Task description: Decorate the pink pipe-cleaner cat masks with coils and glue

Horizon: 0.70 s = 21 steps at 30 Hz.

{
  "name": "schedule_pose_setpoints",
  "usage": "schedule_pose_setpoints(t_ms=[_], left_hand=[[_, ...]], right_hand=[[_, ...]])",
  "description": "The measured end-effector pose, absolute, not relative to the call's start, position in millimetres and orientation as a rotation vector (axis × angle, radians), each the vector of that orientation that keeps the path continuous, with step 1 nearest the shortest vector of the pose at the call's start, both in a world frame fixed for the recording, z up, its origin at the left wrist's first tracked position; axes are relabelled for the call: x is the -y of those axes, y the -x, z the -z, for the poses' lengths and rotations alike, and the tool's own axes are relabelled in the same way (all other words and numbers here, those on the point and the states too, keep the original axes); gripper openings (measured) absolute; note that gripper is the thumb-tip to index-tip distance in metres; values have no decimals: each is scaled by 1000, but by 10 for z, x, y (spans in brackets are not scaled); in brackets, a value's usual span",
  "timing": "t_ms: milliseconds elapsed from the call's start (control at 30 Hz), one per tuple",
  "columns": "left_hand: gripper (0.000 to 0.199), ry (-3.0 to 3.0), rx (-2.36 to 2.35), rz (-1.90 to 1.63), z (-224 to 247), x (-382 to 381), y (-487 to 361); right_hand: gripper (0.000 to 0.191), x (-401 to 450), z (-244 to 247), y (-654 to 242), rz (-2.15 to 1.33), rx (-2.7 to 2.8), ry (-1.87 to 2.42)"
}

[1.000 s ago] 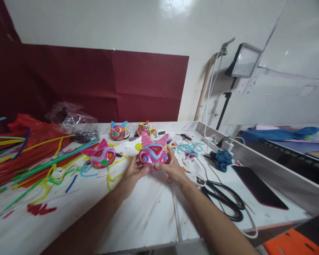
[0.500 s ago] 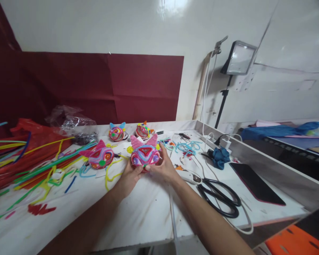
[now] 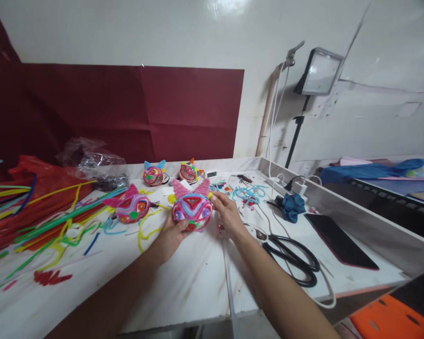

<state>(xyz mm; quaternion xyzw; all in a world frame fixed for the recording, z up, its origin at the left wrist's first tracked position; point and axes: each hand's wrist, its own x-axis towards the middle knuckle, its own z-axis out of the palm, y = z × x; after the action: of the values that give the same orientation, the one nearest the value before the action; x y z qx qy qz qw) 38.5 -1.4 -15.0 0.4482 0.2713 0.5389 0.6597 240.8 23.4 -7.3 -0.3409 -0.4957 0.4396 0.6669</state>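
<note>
A pink pipe-cleaner cat mask (image 3: 191, 209) with pointed ears, purple eyes and a green nose is held upright over the table. My left hand (image 3: 171, 238) grips its lower left edge, thumb in front. At the upper right side, my right hand (image 3: 228, 214) pinches around a small yellow piece (image 3: 209, 196) beside the ear. Just left lies another pink cat mask (image 3: 132, 207) with orange eyes. Two more stand behind, a blue-eared mask (image 3: 154, 174) and an orange-eared mask (image 3: 190, 172).
Loose pipe cleaners (image 3: 63, 221) and a red plastic bag (image 3: 38, 181) cover the left side. On the right are black-handled scissors (image 3: 293, 256), a black phone (image 3: 341, 240), a blue fabric bundle (image 3: 292, 207), light-blue strands (image 3: 249, 193) and white cables. A low rim (image 3: 339, 207) edges the table.
My right hand has moved up from the mask's bottom edge to its right side, beside the yellow piece. The left hand keeps its hold at the lower left.
</note>
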Motion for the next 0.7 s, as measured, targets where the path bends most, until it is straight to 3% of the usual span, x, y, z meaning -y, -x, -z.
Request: schedule_pose_setpoints(t_ms=[267, 700], left_hand=[[75, -1008, -628, -1223, 166, 23, -392], [72, -979, -570, -1213, 142, 50, -410]], right_hand=[[31, -187, 12, -2385, -892, 1104, 790], [28, -182, -6, -2359, -812, 1078, 847]])
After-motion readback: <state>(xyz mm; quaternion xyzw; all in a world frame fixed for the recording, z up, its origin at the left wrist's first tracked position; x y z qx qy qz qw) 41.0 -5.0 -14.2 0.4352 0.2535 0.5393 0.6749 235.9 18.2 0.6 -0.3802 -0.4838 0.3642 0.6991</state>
